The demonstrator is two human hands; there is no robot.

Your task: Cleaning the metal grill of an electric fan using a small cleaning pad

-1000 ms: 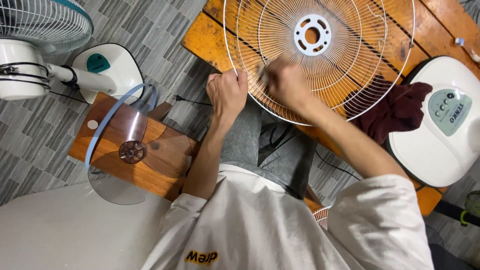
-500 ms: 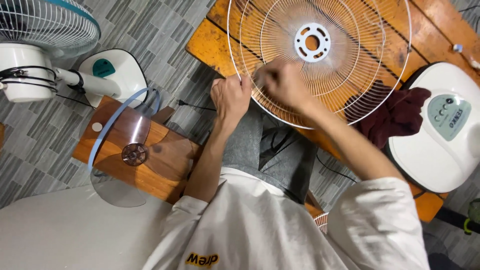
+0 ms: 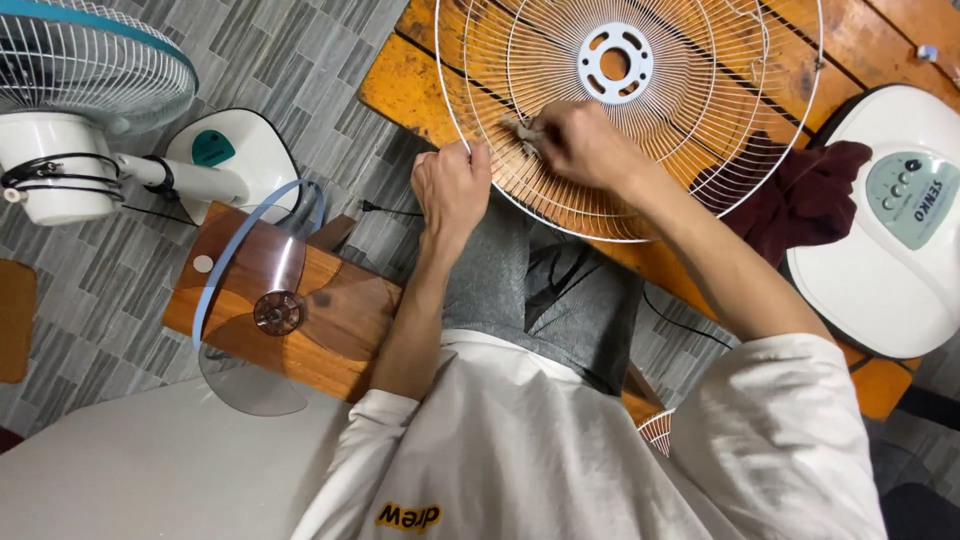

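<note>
Fingers: the left hand [image 3: 452,185] has its fingers [image 3: 470,158] curled shut around the outer ring of the white fan guard [image 3: 700,130]; the right hand [image 3: 580,145] has its fingers pinched closed on a small pale rag [image 3: 522,130] pressed against the wires.
Fan guard: it lies flat on the orange wooden worktop [image 3: 410,85], with its near edge overhanging toward the person's lap; the plastic hub [image 3: 614,62] sits in its middle.
Risk of bent wires: the wires look thin, so a hard press with the rag could bow them, since only the ring is held.
Risk of slipping: the guard rests partly off the worktop edge; if the left grip loosens, it could tip down onto the grey trousers [image 3: 560,290].
Risk to fingers: fingertips working between close-set wires could get caught or scraped on a wire.
Dark red cloth [image 3: 800,195]: it lies under the guard's right side, touching the white fan base [image 3: 880,250]; the ring could snag it if the guard is turned.
Fan blade [image 3: 262,300]: clear, with a blue ring, on a brown wooden stool at the left, just beside the left elbow; a backward swing of the arm could knock it off.
Black cord [image 3: 395,211]: it runs by the stool across the grey floor [image 3: 120,290], near the knees, and could be caught.
Second fan [image 3: 70,120]: well apart at the far left, lying on its side, out of the way.
</note>
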